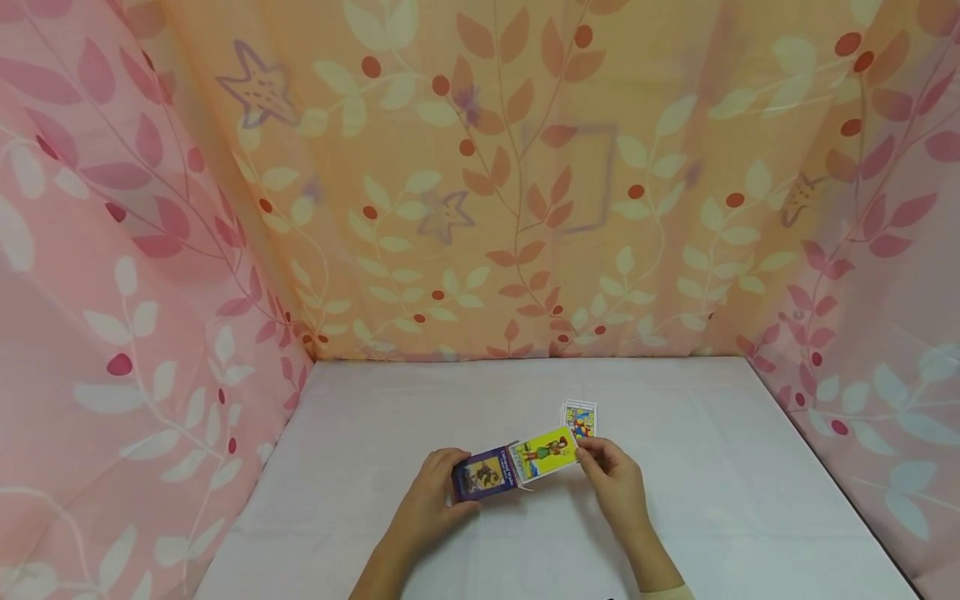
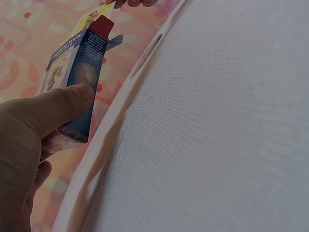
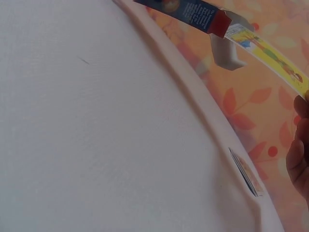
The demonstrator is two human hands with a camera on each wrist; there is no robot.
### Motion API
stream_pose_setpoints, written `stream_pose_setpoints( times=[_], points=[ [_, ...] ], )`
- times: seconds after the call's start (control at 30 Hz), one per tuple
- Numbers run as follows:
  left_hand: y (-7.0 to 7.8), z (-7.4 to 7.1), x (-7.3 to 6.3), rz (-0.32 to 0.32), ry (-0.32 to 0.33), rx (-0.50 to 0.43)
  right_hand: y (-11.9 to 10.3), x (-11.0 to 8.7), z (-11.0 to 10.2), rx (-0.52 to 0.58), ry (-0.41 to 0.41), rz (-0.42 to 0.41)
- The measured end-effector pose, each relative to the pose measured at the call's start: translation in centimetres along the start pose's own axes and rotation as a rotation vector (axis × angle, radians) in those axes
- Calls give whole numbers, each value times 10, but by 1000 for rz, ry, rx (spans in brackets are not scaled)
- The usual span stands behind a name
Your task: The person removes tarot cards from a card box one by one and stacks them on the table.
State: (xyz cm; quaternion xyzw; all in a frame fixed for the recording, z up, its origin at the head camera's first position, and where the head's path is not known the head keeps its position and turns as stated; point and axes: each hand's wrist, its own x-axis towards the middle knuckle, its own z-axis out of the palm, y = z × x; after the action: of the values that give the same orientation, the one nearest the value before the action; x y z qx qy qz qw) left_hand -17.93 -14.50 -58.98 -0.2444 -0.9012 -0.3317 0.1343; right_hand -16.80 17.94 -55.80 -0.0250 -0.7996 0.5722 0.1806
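My left hand (image 1: 426,507) grips a dark blue tarot card box (image 1: 484,475), thumb along one side and fingers along the other. In the left wrist view, the box (image 2: 87,72) has its end flaps standing out, with a red inner face. A yellow card (image 1: 546,454) with a standing figure on it reaches out from the box's open end; its lower part is at the opening. My right hand (image 1: 619,485) pinches the far end of this card between thumb and fingers. Whether more cards are inside the box is hidden.
Just beyond the yellow card, a small stack of cards (image 1: 581,416) lies face up on the white table (image 1: 390,400). Patterned curtains (image 1: 517,183) hang behind the table and along both sides.
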Motion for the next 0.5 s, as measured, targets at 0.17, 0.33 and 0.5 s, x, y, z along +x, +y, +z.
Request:
stream_pose_setpoints(
  times=[0.17,0.33,0.5],
  points=[
    [0,0,0,1,4,-3,1,2,-3,-2,21,-1],
    [0,0,-1,-6,-2,-6,3,3,-7,7,35,0],
    [4,-3,0,-19,-11,-14,3,4,-9,17,32,8]
  ],
)
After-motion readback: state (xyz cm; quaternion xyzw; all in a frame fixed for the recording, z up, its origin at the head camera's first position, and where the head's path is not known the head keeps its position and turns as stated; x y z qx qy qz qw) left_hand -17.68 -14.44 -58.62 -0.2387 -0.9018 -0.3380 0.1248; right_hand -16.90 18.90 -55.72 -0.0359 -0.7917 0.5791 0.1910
